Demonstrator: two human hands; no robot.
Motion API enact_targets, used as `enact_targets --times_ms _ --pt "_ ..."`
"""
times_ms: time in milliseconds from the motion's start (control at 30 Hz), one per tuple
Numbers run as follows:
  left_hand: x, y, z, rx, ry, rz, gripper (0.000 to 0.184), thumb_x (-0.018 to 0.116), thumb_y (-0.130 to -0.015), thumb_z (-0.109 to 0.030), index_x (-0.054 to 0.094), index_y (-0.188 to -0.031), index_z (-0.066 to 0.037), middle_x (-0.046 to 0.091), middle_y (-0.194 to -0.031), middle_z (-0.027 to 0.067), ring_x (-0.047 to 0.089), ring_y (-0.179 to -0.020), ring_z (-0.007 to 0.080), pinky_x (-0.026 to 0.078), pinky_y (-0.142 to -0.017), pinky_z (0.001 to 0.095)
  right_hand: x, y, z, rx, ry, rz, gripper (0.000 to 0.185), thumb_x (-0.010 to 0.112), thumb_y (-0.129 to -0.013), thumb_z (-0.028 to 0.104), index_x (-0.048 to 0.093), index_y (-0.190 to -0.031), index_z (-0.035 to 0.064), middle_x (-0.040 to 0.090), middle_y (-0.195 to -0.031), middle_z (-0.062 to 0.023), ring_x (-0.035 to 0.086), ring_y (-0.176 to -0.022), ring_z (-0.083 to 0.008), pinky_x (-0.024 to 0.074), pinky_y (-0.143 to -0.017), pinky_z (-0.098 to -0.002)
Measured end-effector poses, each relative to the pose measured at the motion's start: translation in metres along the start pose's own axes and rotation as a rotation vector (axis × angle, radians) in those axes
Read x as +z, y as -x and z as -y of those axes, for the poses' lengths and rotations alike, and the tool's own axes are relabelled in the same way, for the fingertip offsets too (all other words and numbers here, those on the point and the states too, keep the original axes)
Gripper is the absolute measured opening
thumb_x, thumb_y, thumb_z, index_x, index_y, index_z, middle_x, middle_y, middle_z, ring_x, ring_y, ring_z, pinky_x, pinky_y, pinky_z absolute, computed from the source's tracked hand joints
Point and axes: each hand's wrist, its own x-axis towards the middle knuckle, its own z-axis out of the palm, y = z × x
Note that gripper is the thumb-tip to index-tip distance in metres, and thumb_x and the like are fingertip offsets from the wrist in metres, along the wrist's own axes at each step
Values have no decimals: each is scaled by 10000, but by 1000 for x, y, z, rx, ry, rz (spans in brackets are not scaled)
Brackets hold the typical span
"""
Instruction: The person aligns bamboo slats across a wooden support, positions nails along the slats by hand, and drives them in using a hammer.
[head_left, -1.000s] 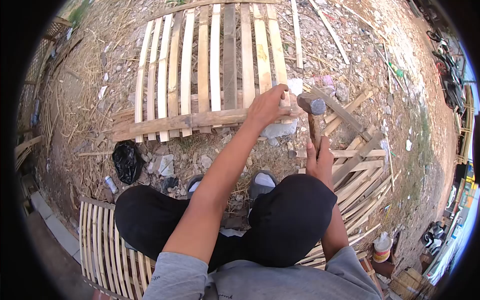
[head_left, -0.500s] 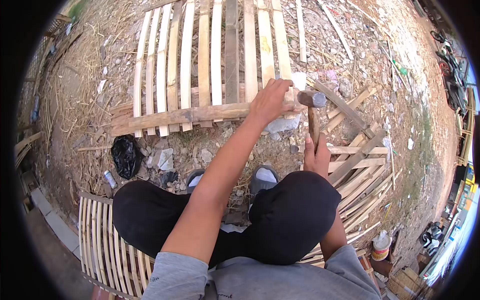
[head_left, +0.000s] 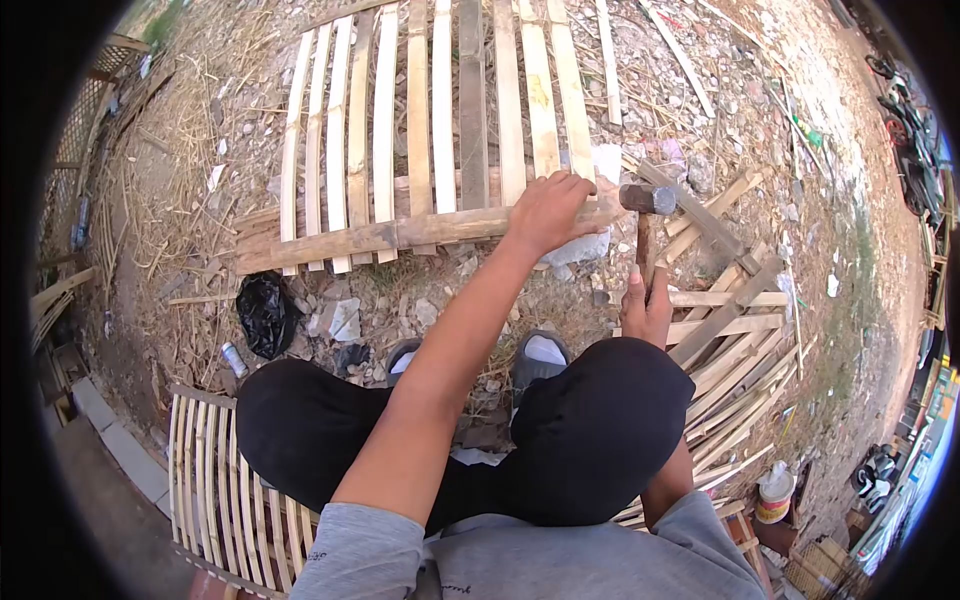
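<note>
A panel of upright wooden slats [head_left: 441, 120] lies on the ground in front of me, with a crosspiece [head_left: 370, 238] running over the slats' near ends. My left hand [head_left: 550, 213] is closed over the right part of that crosspiece, fingers curled by the last slat [head_left: 572, 110]; whether it also pinches something small is hidden. To its right, my right hand [head_left: 647, 310] grips the wooden handle of a hammer [head_left: 648, 200]. The hammer stands head up, its metal head just right of the crosspiece's end and apart from my left hand.
Loose slats [head_left: 735, 375] are piled to the right. Another slatted panel [head_left: 225, 470] lies at lower left. A black plastic bag [head_left: 265, 315] and a can [head_left: 233, 360] rest on the stony ground near my feet. A bucket [head_left: 774, 496] stands at lower right.
The view has shifted slightly, so most things sit a little further right. My left hand's fingers are drawn closer together. The hammer remains in my right hand, held head up.
</note>
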Motion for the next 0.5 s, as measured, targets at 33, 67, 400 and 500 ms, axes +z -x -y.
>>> enact_targets --times_ms 33,67,400,500 --pt "0 1 -1 -13 -16 0 518 855 -721 -389 634 -1083 -93 663 -1048 70 618 -1075 263 521 -905 417 0 4 0 44 24 15 414 520 -1056 404 518 -1068 -10 616 -759 -232 587 -685 -404 453 -652 -467" --pt "-1 1 -2 2 -3 -6 507 855 -721 -382 640 -1079 -93 659 -1031 67 619 -1059 264 514 -901 419 0 8 -3 67 17 28 410 522 -1055 399 519 -1068 -11 612 -756 -239 587 -689 -413 453 -656 -471" --pt "-5 2 2 30 102 -50 504 855 -727 -313 629 -1103 -67 656 -994 91 622 -1019 299 505 -887 434 6 3 9 86 74 82 395 528 -1052 367 512 -1138 -18 607 -789 -288 589 -757 -489 439 -687 -515" --pt "-7 3 1 -8 104 -25 501 852 -732 -311 625 -1106 -66 656 -994 96 621 -1022 304 505 -887 434 15 -4 3 83 145 87 423 514 -1055 377 505 -1208 -18 616 -841 -304 597 -810 -497 439 -727 -527"
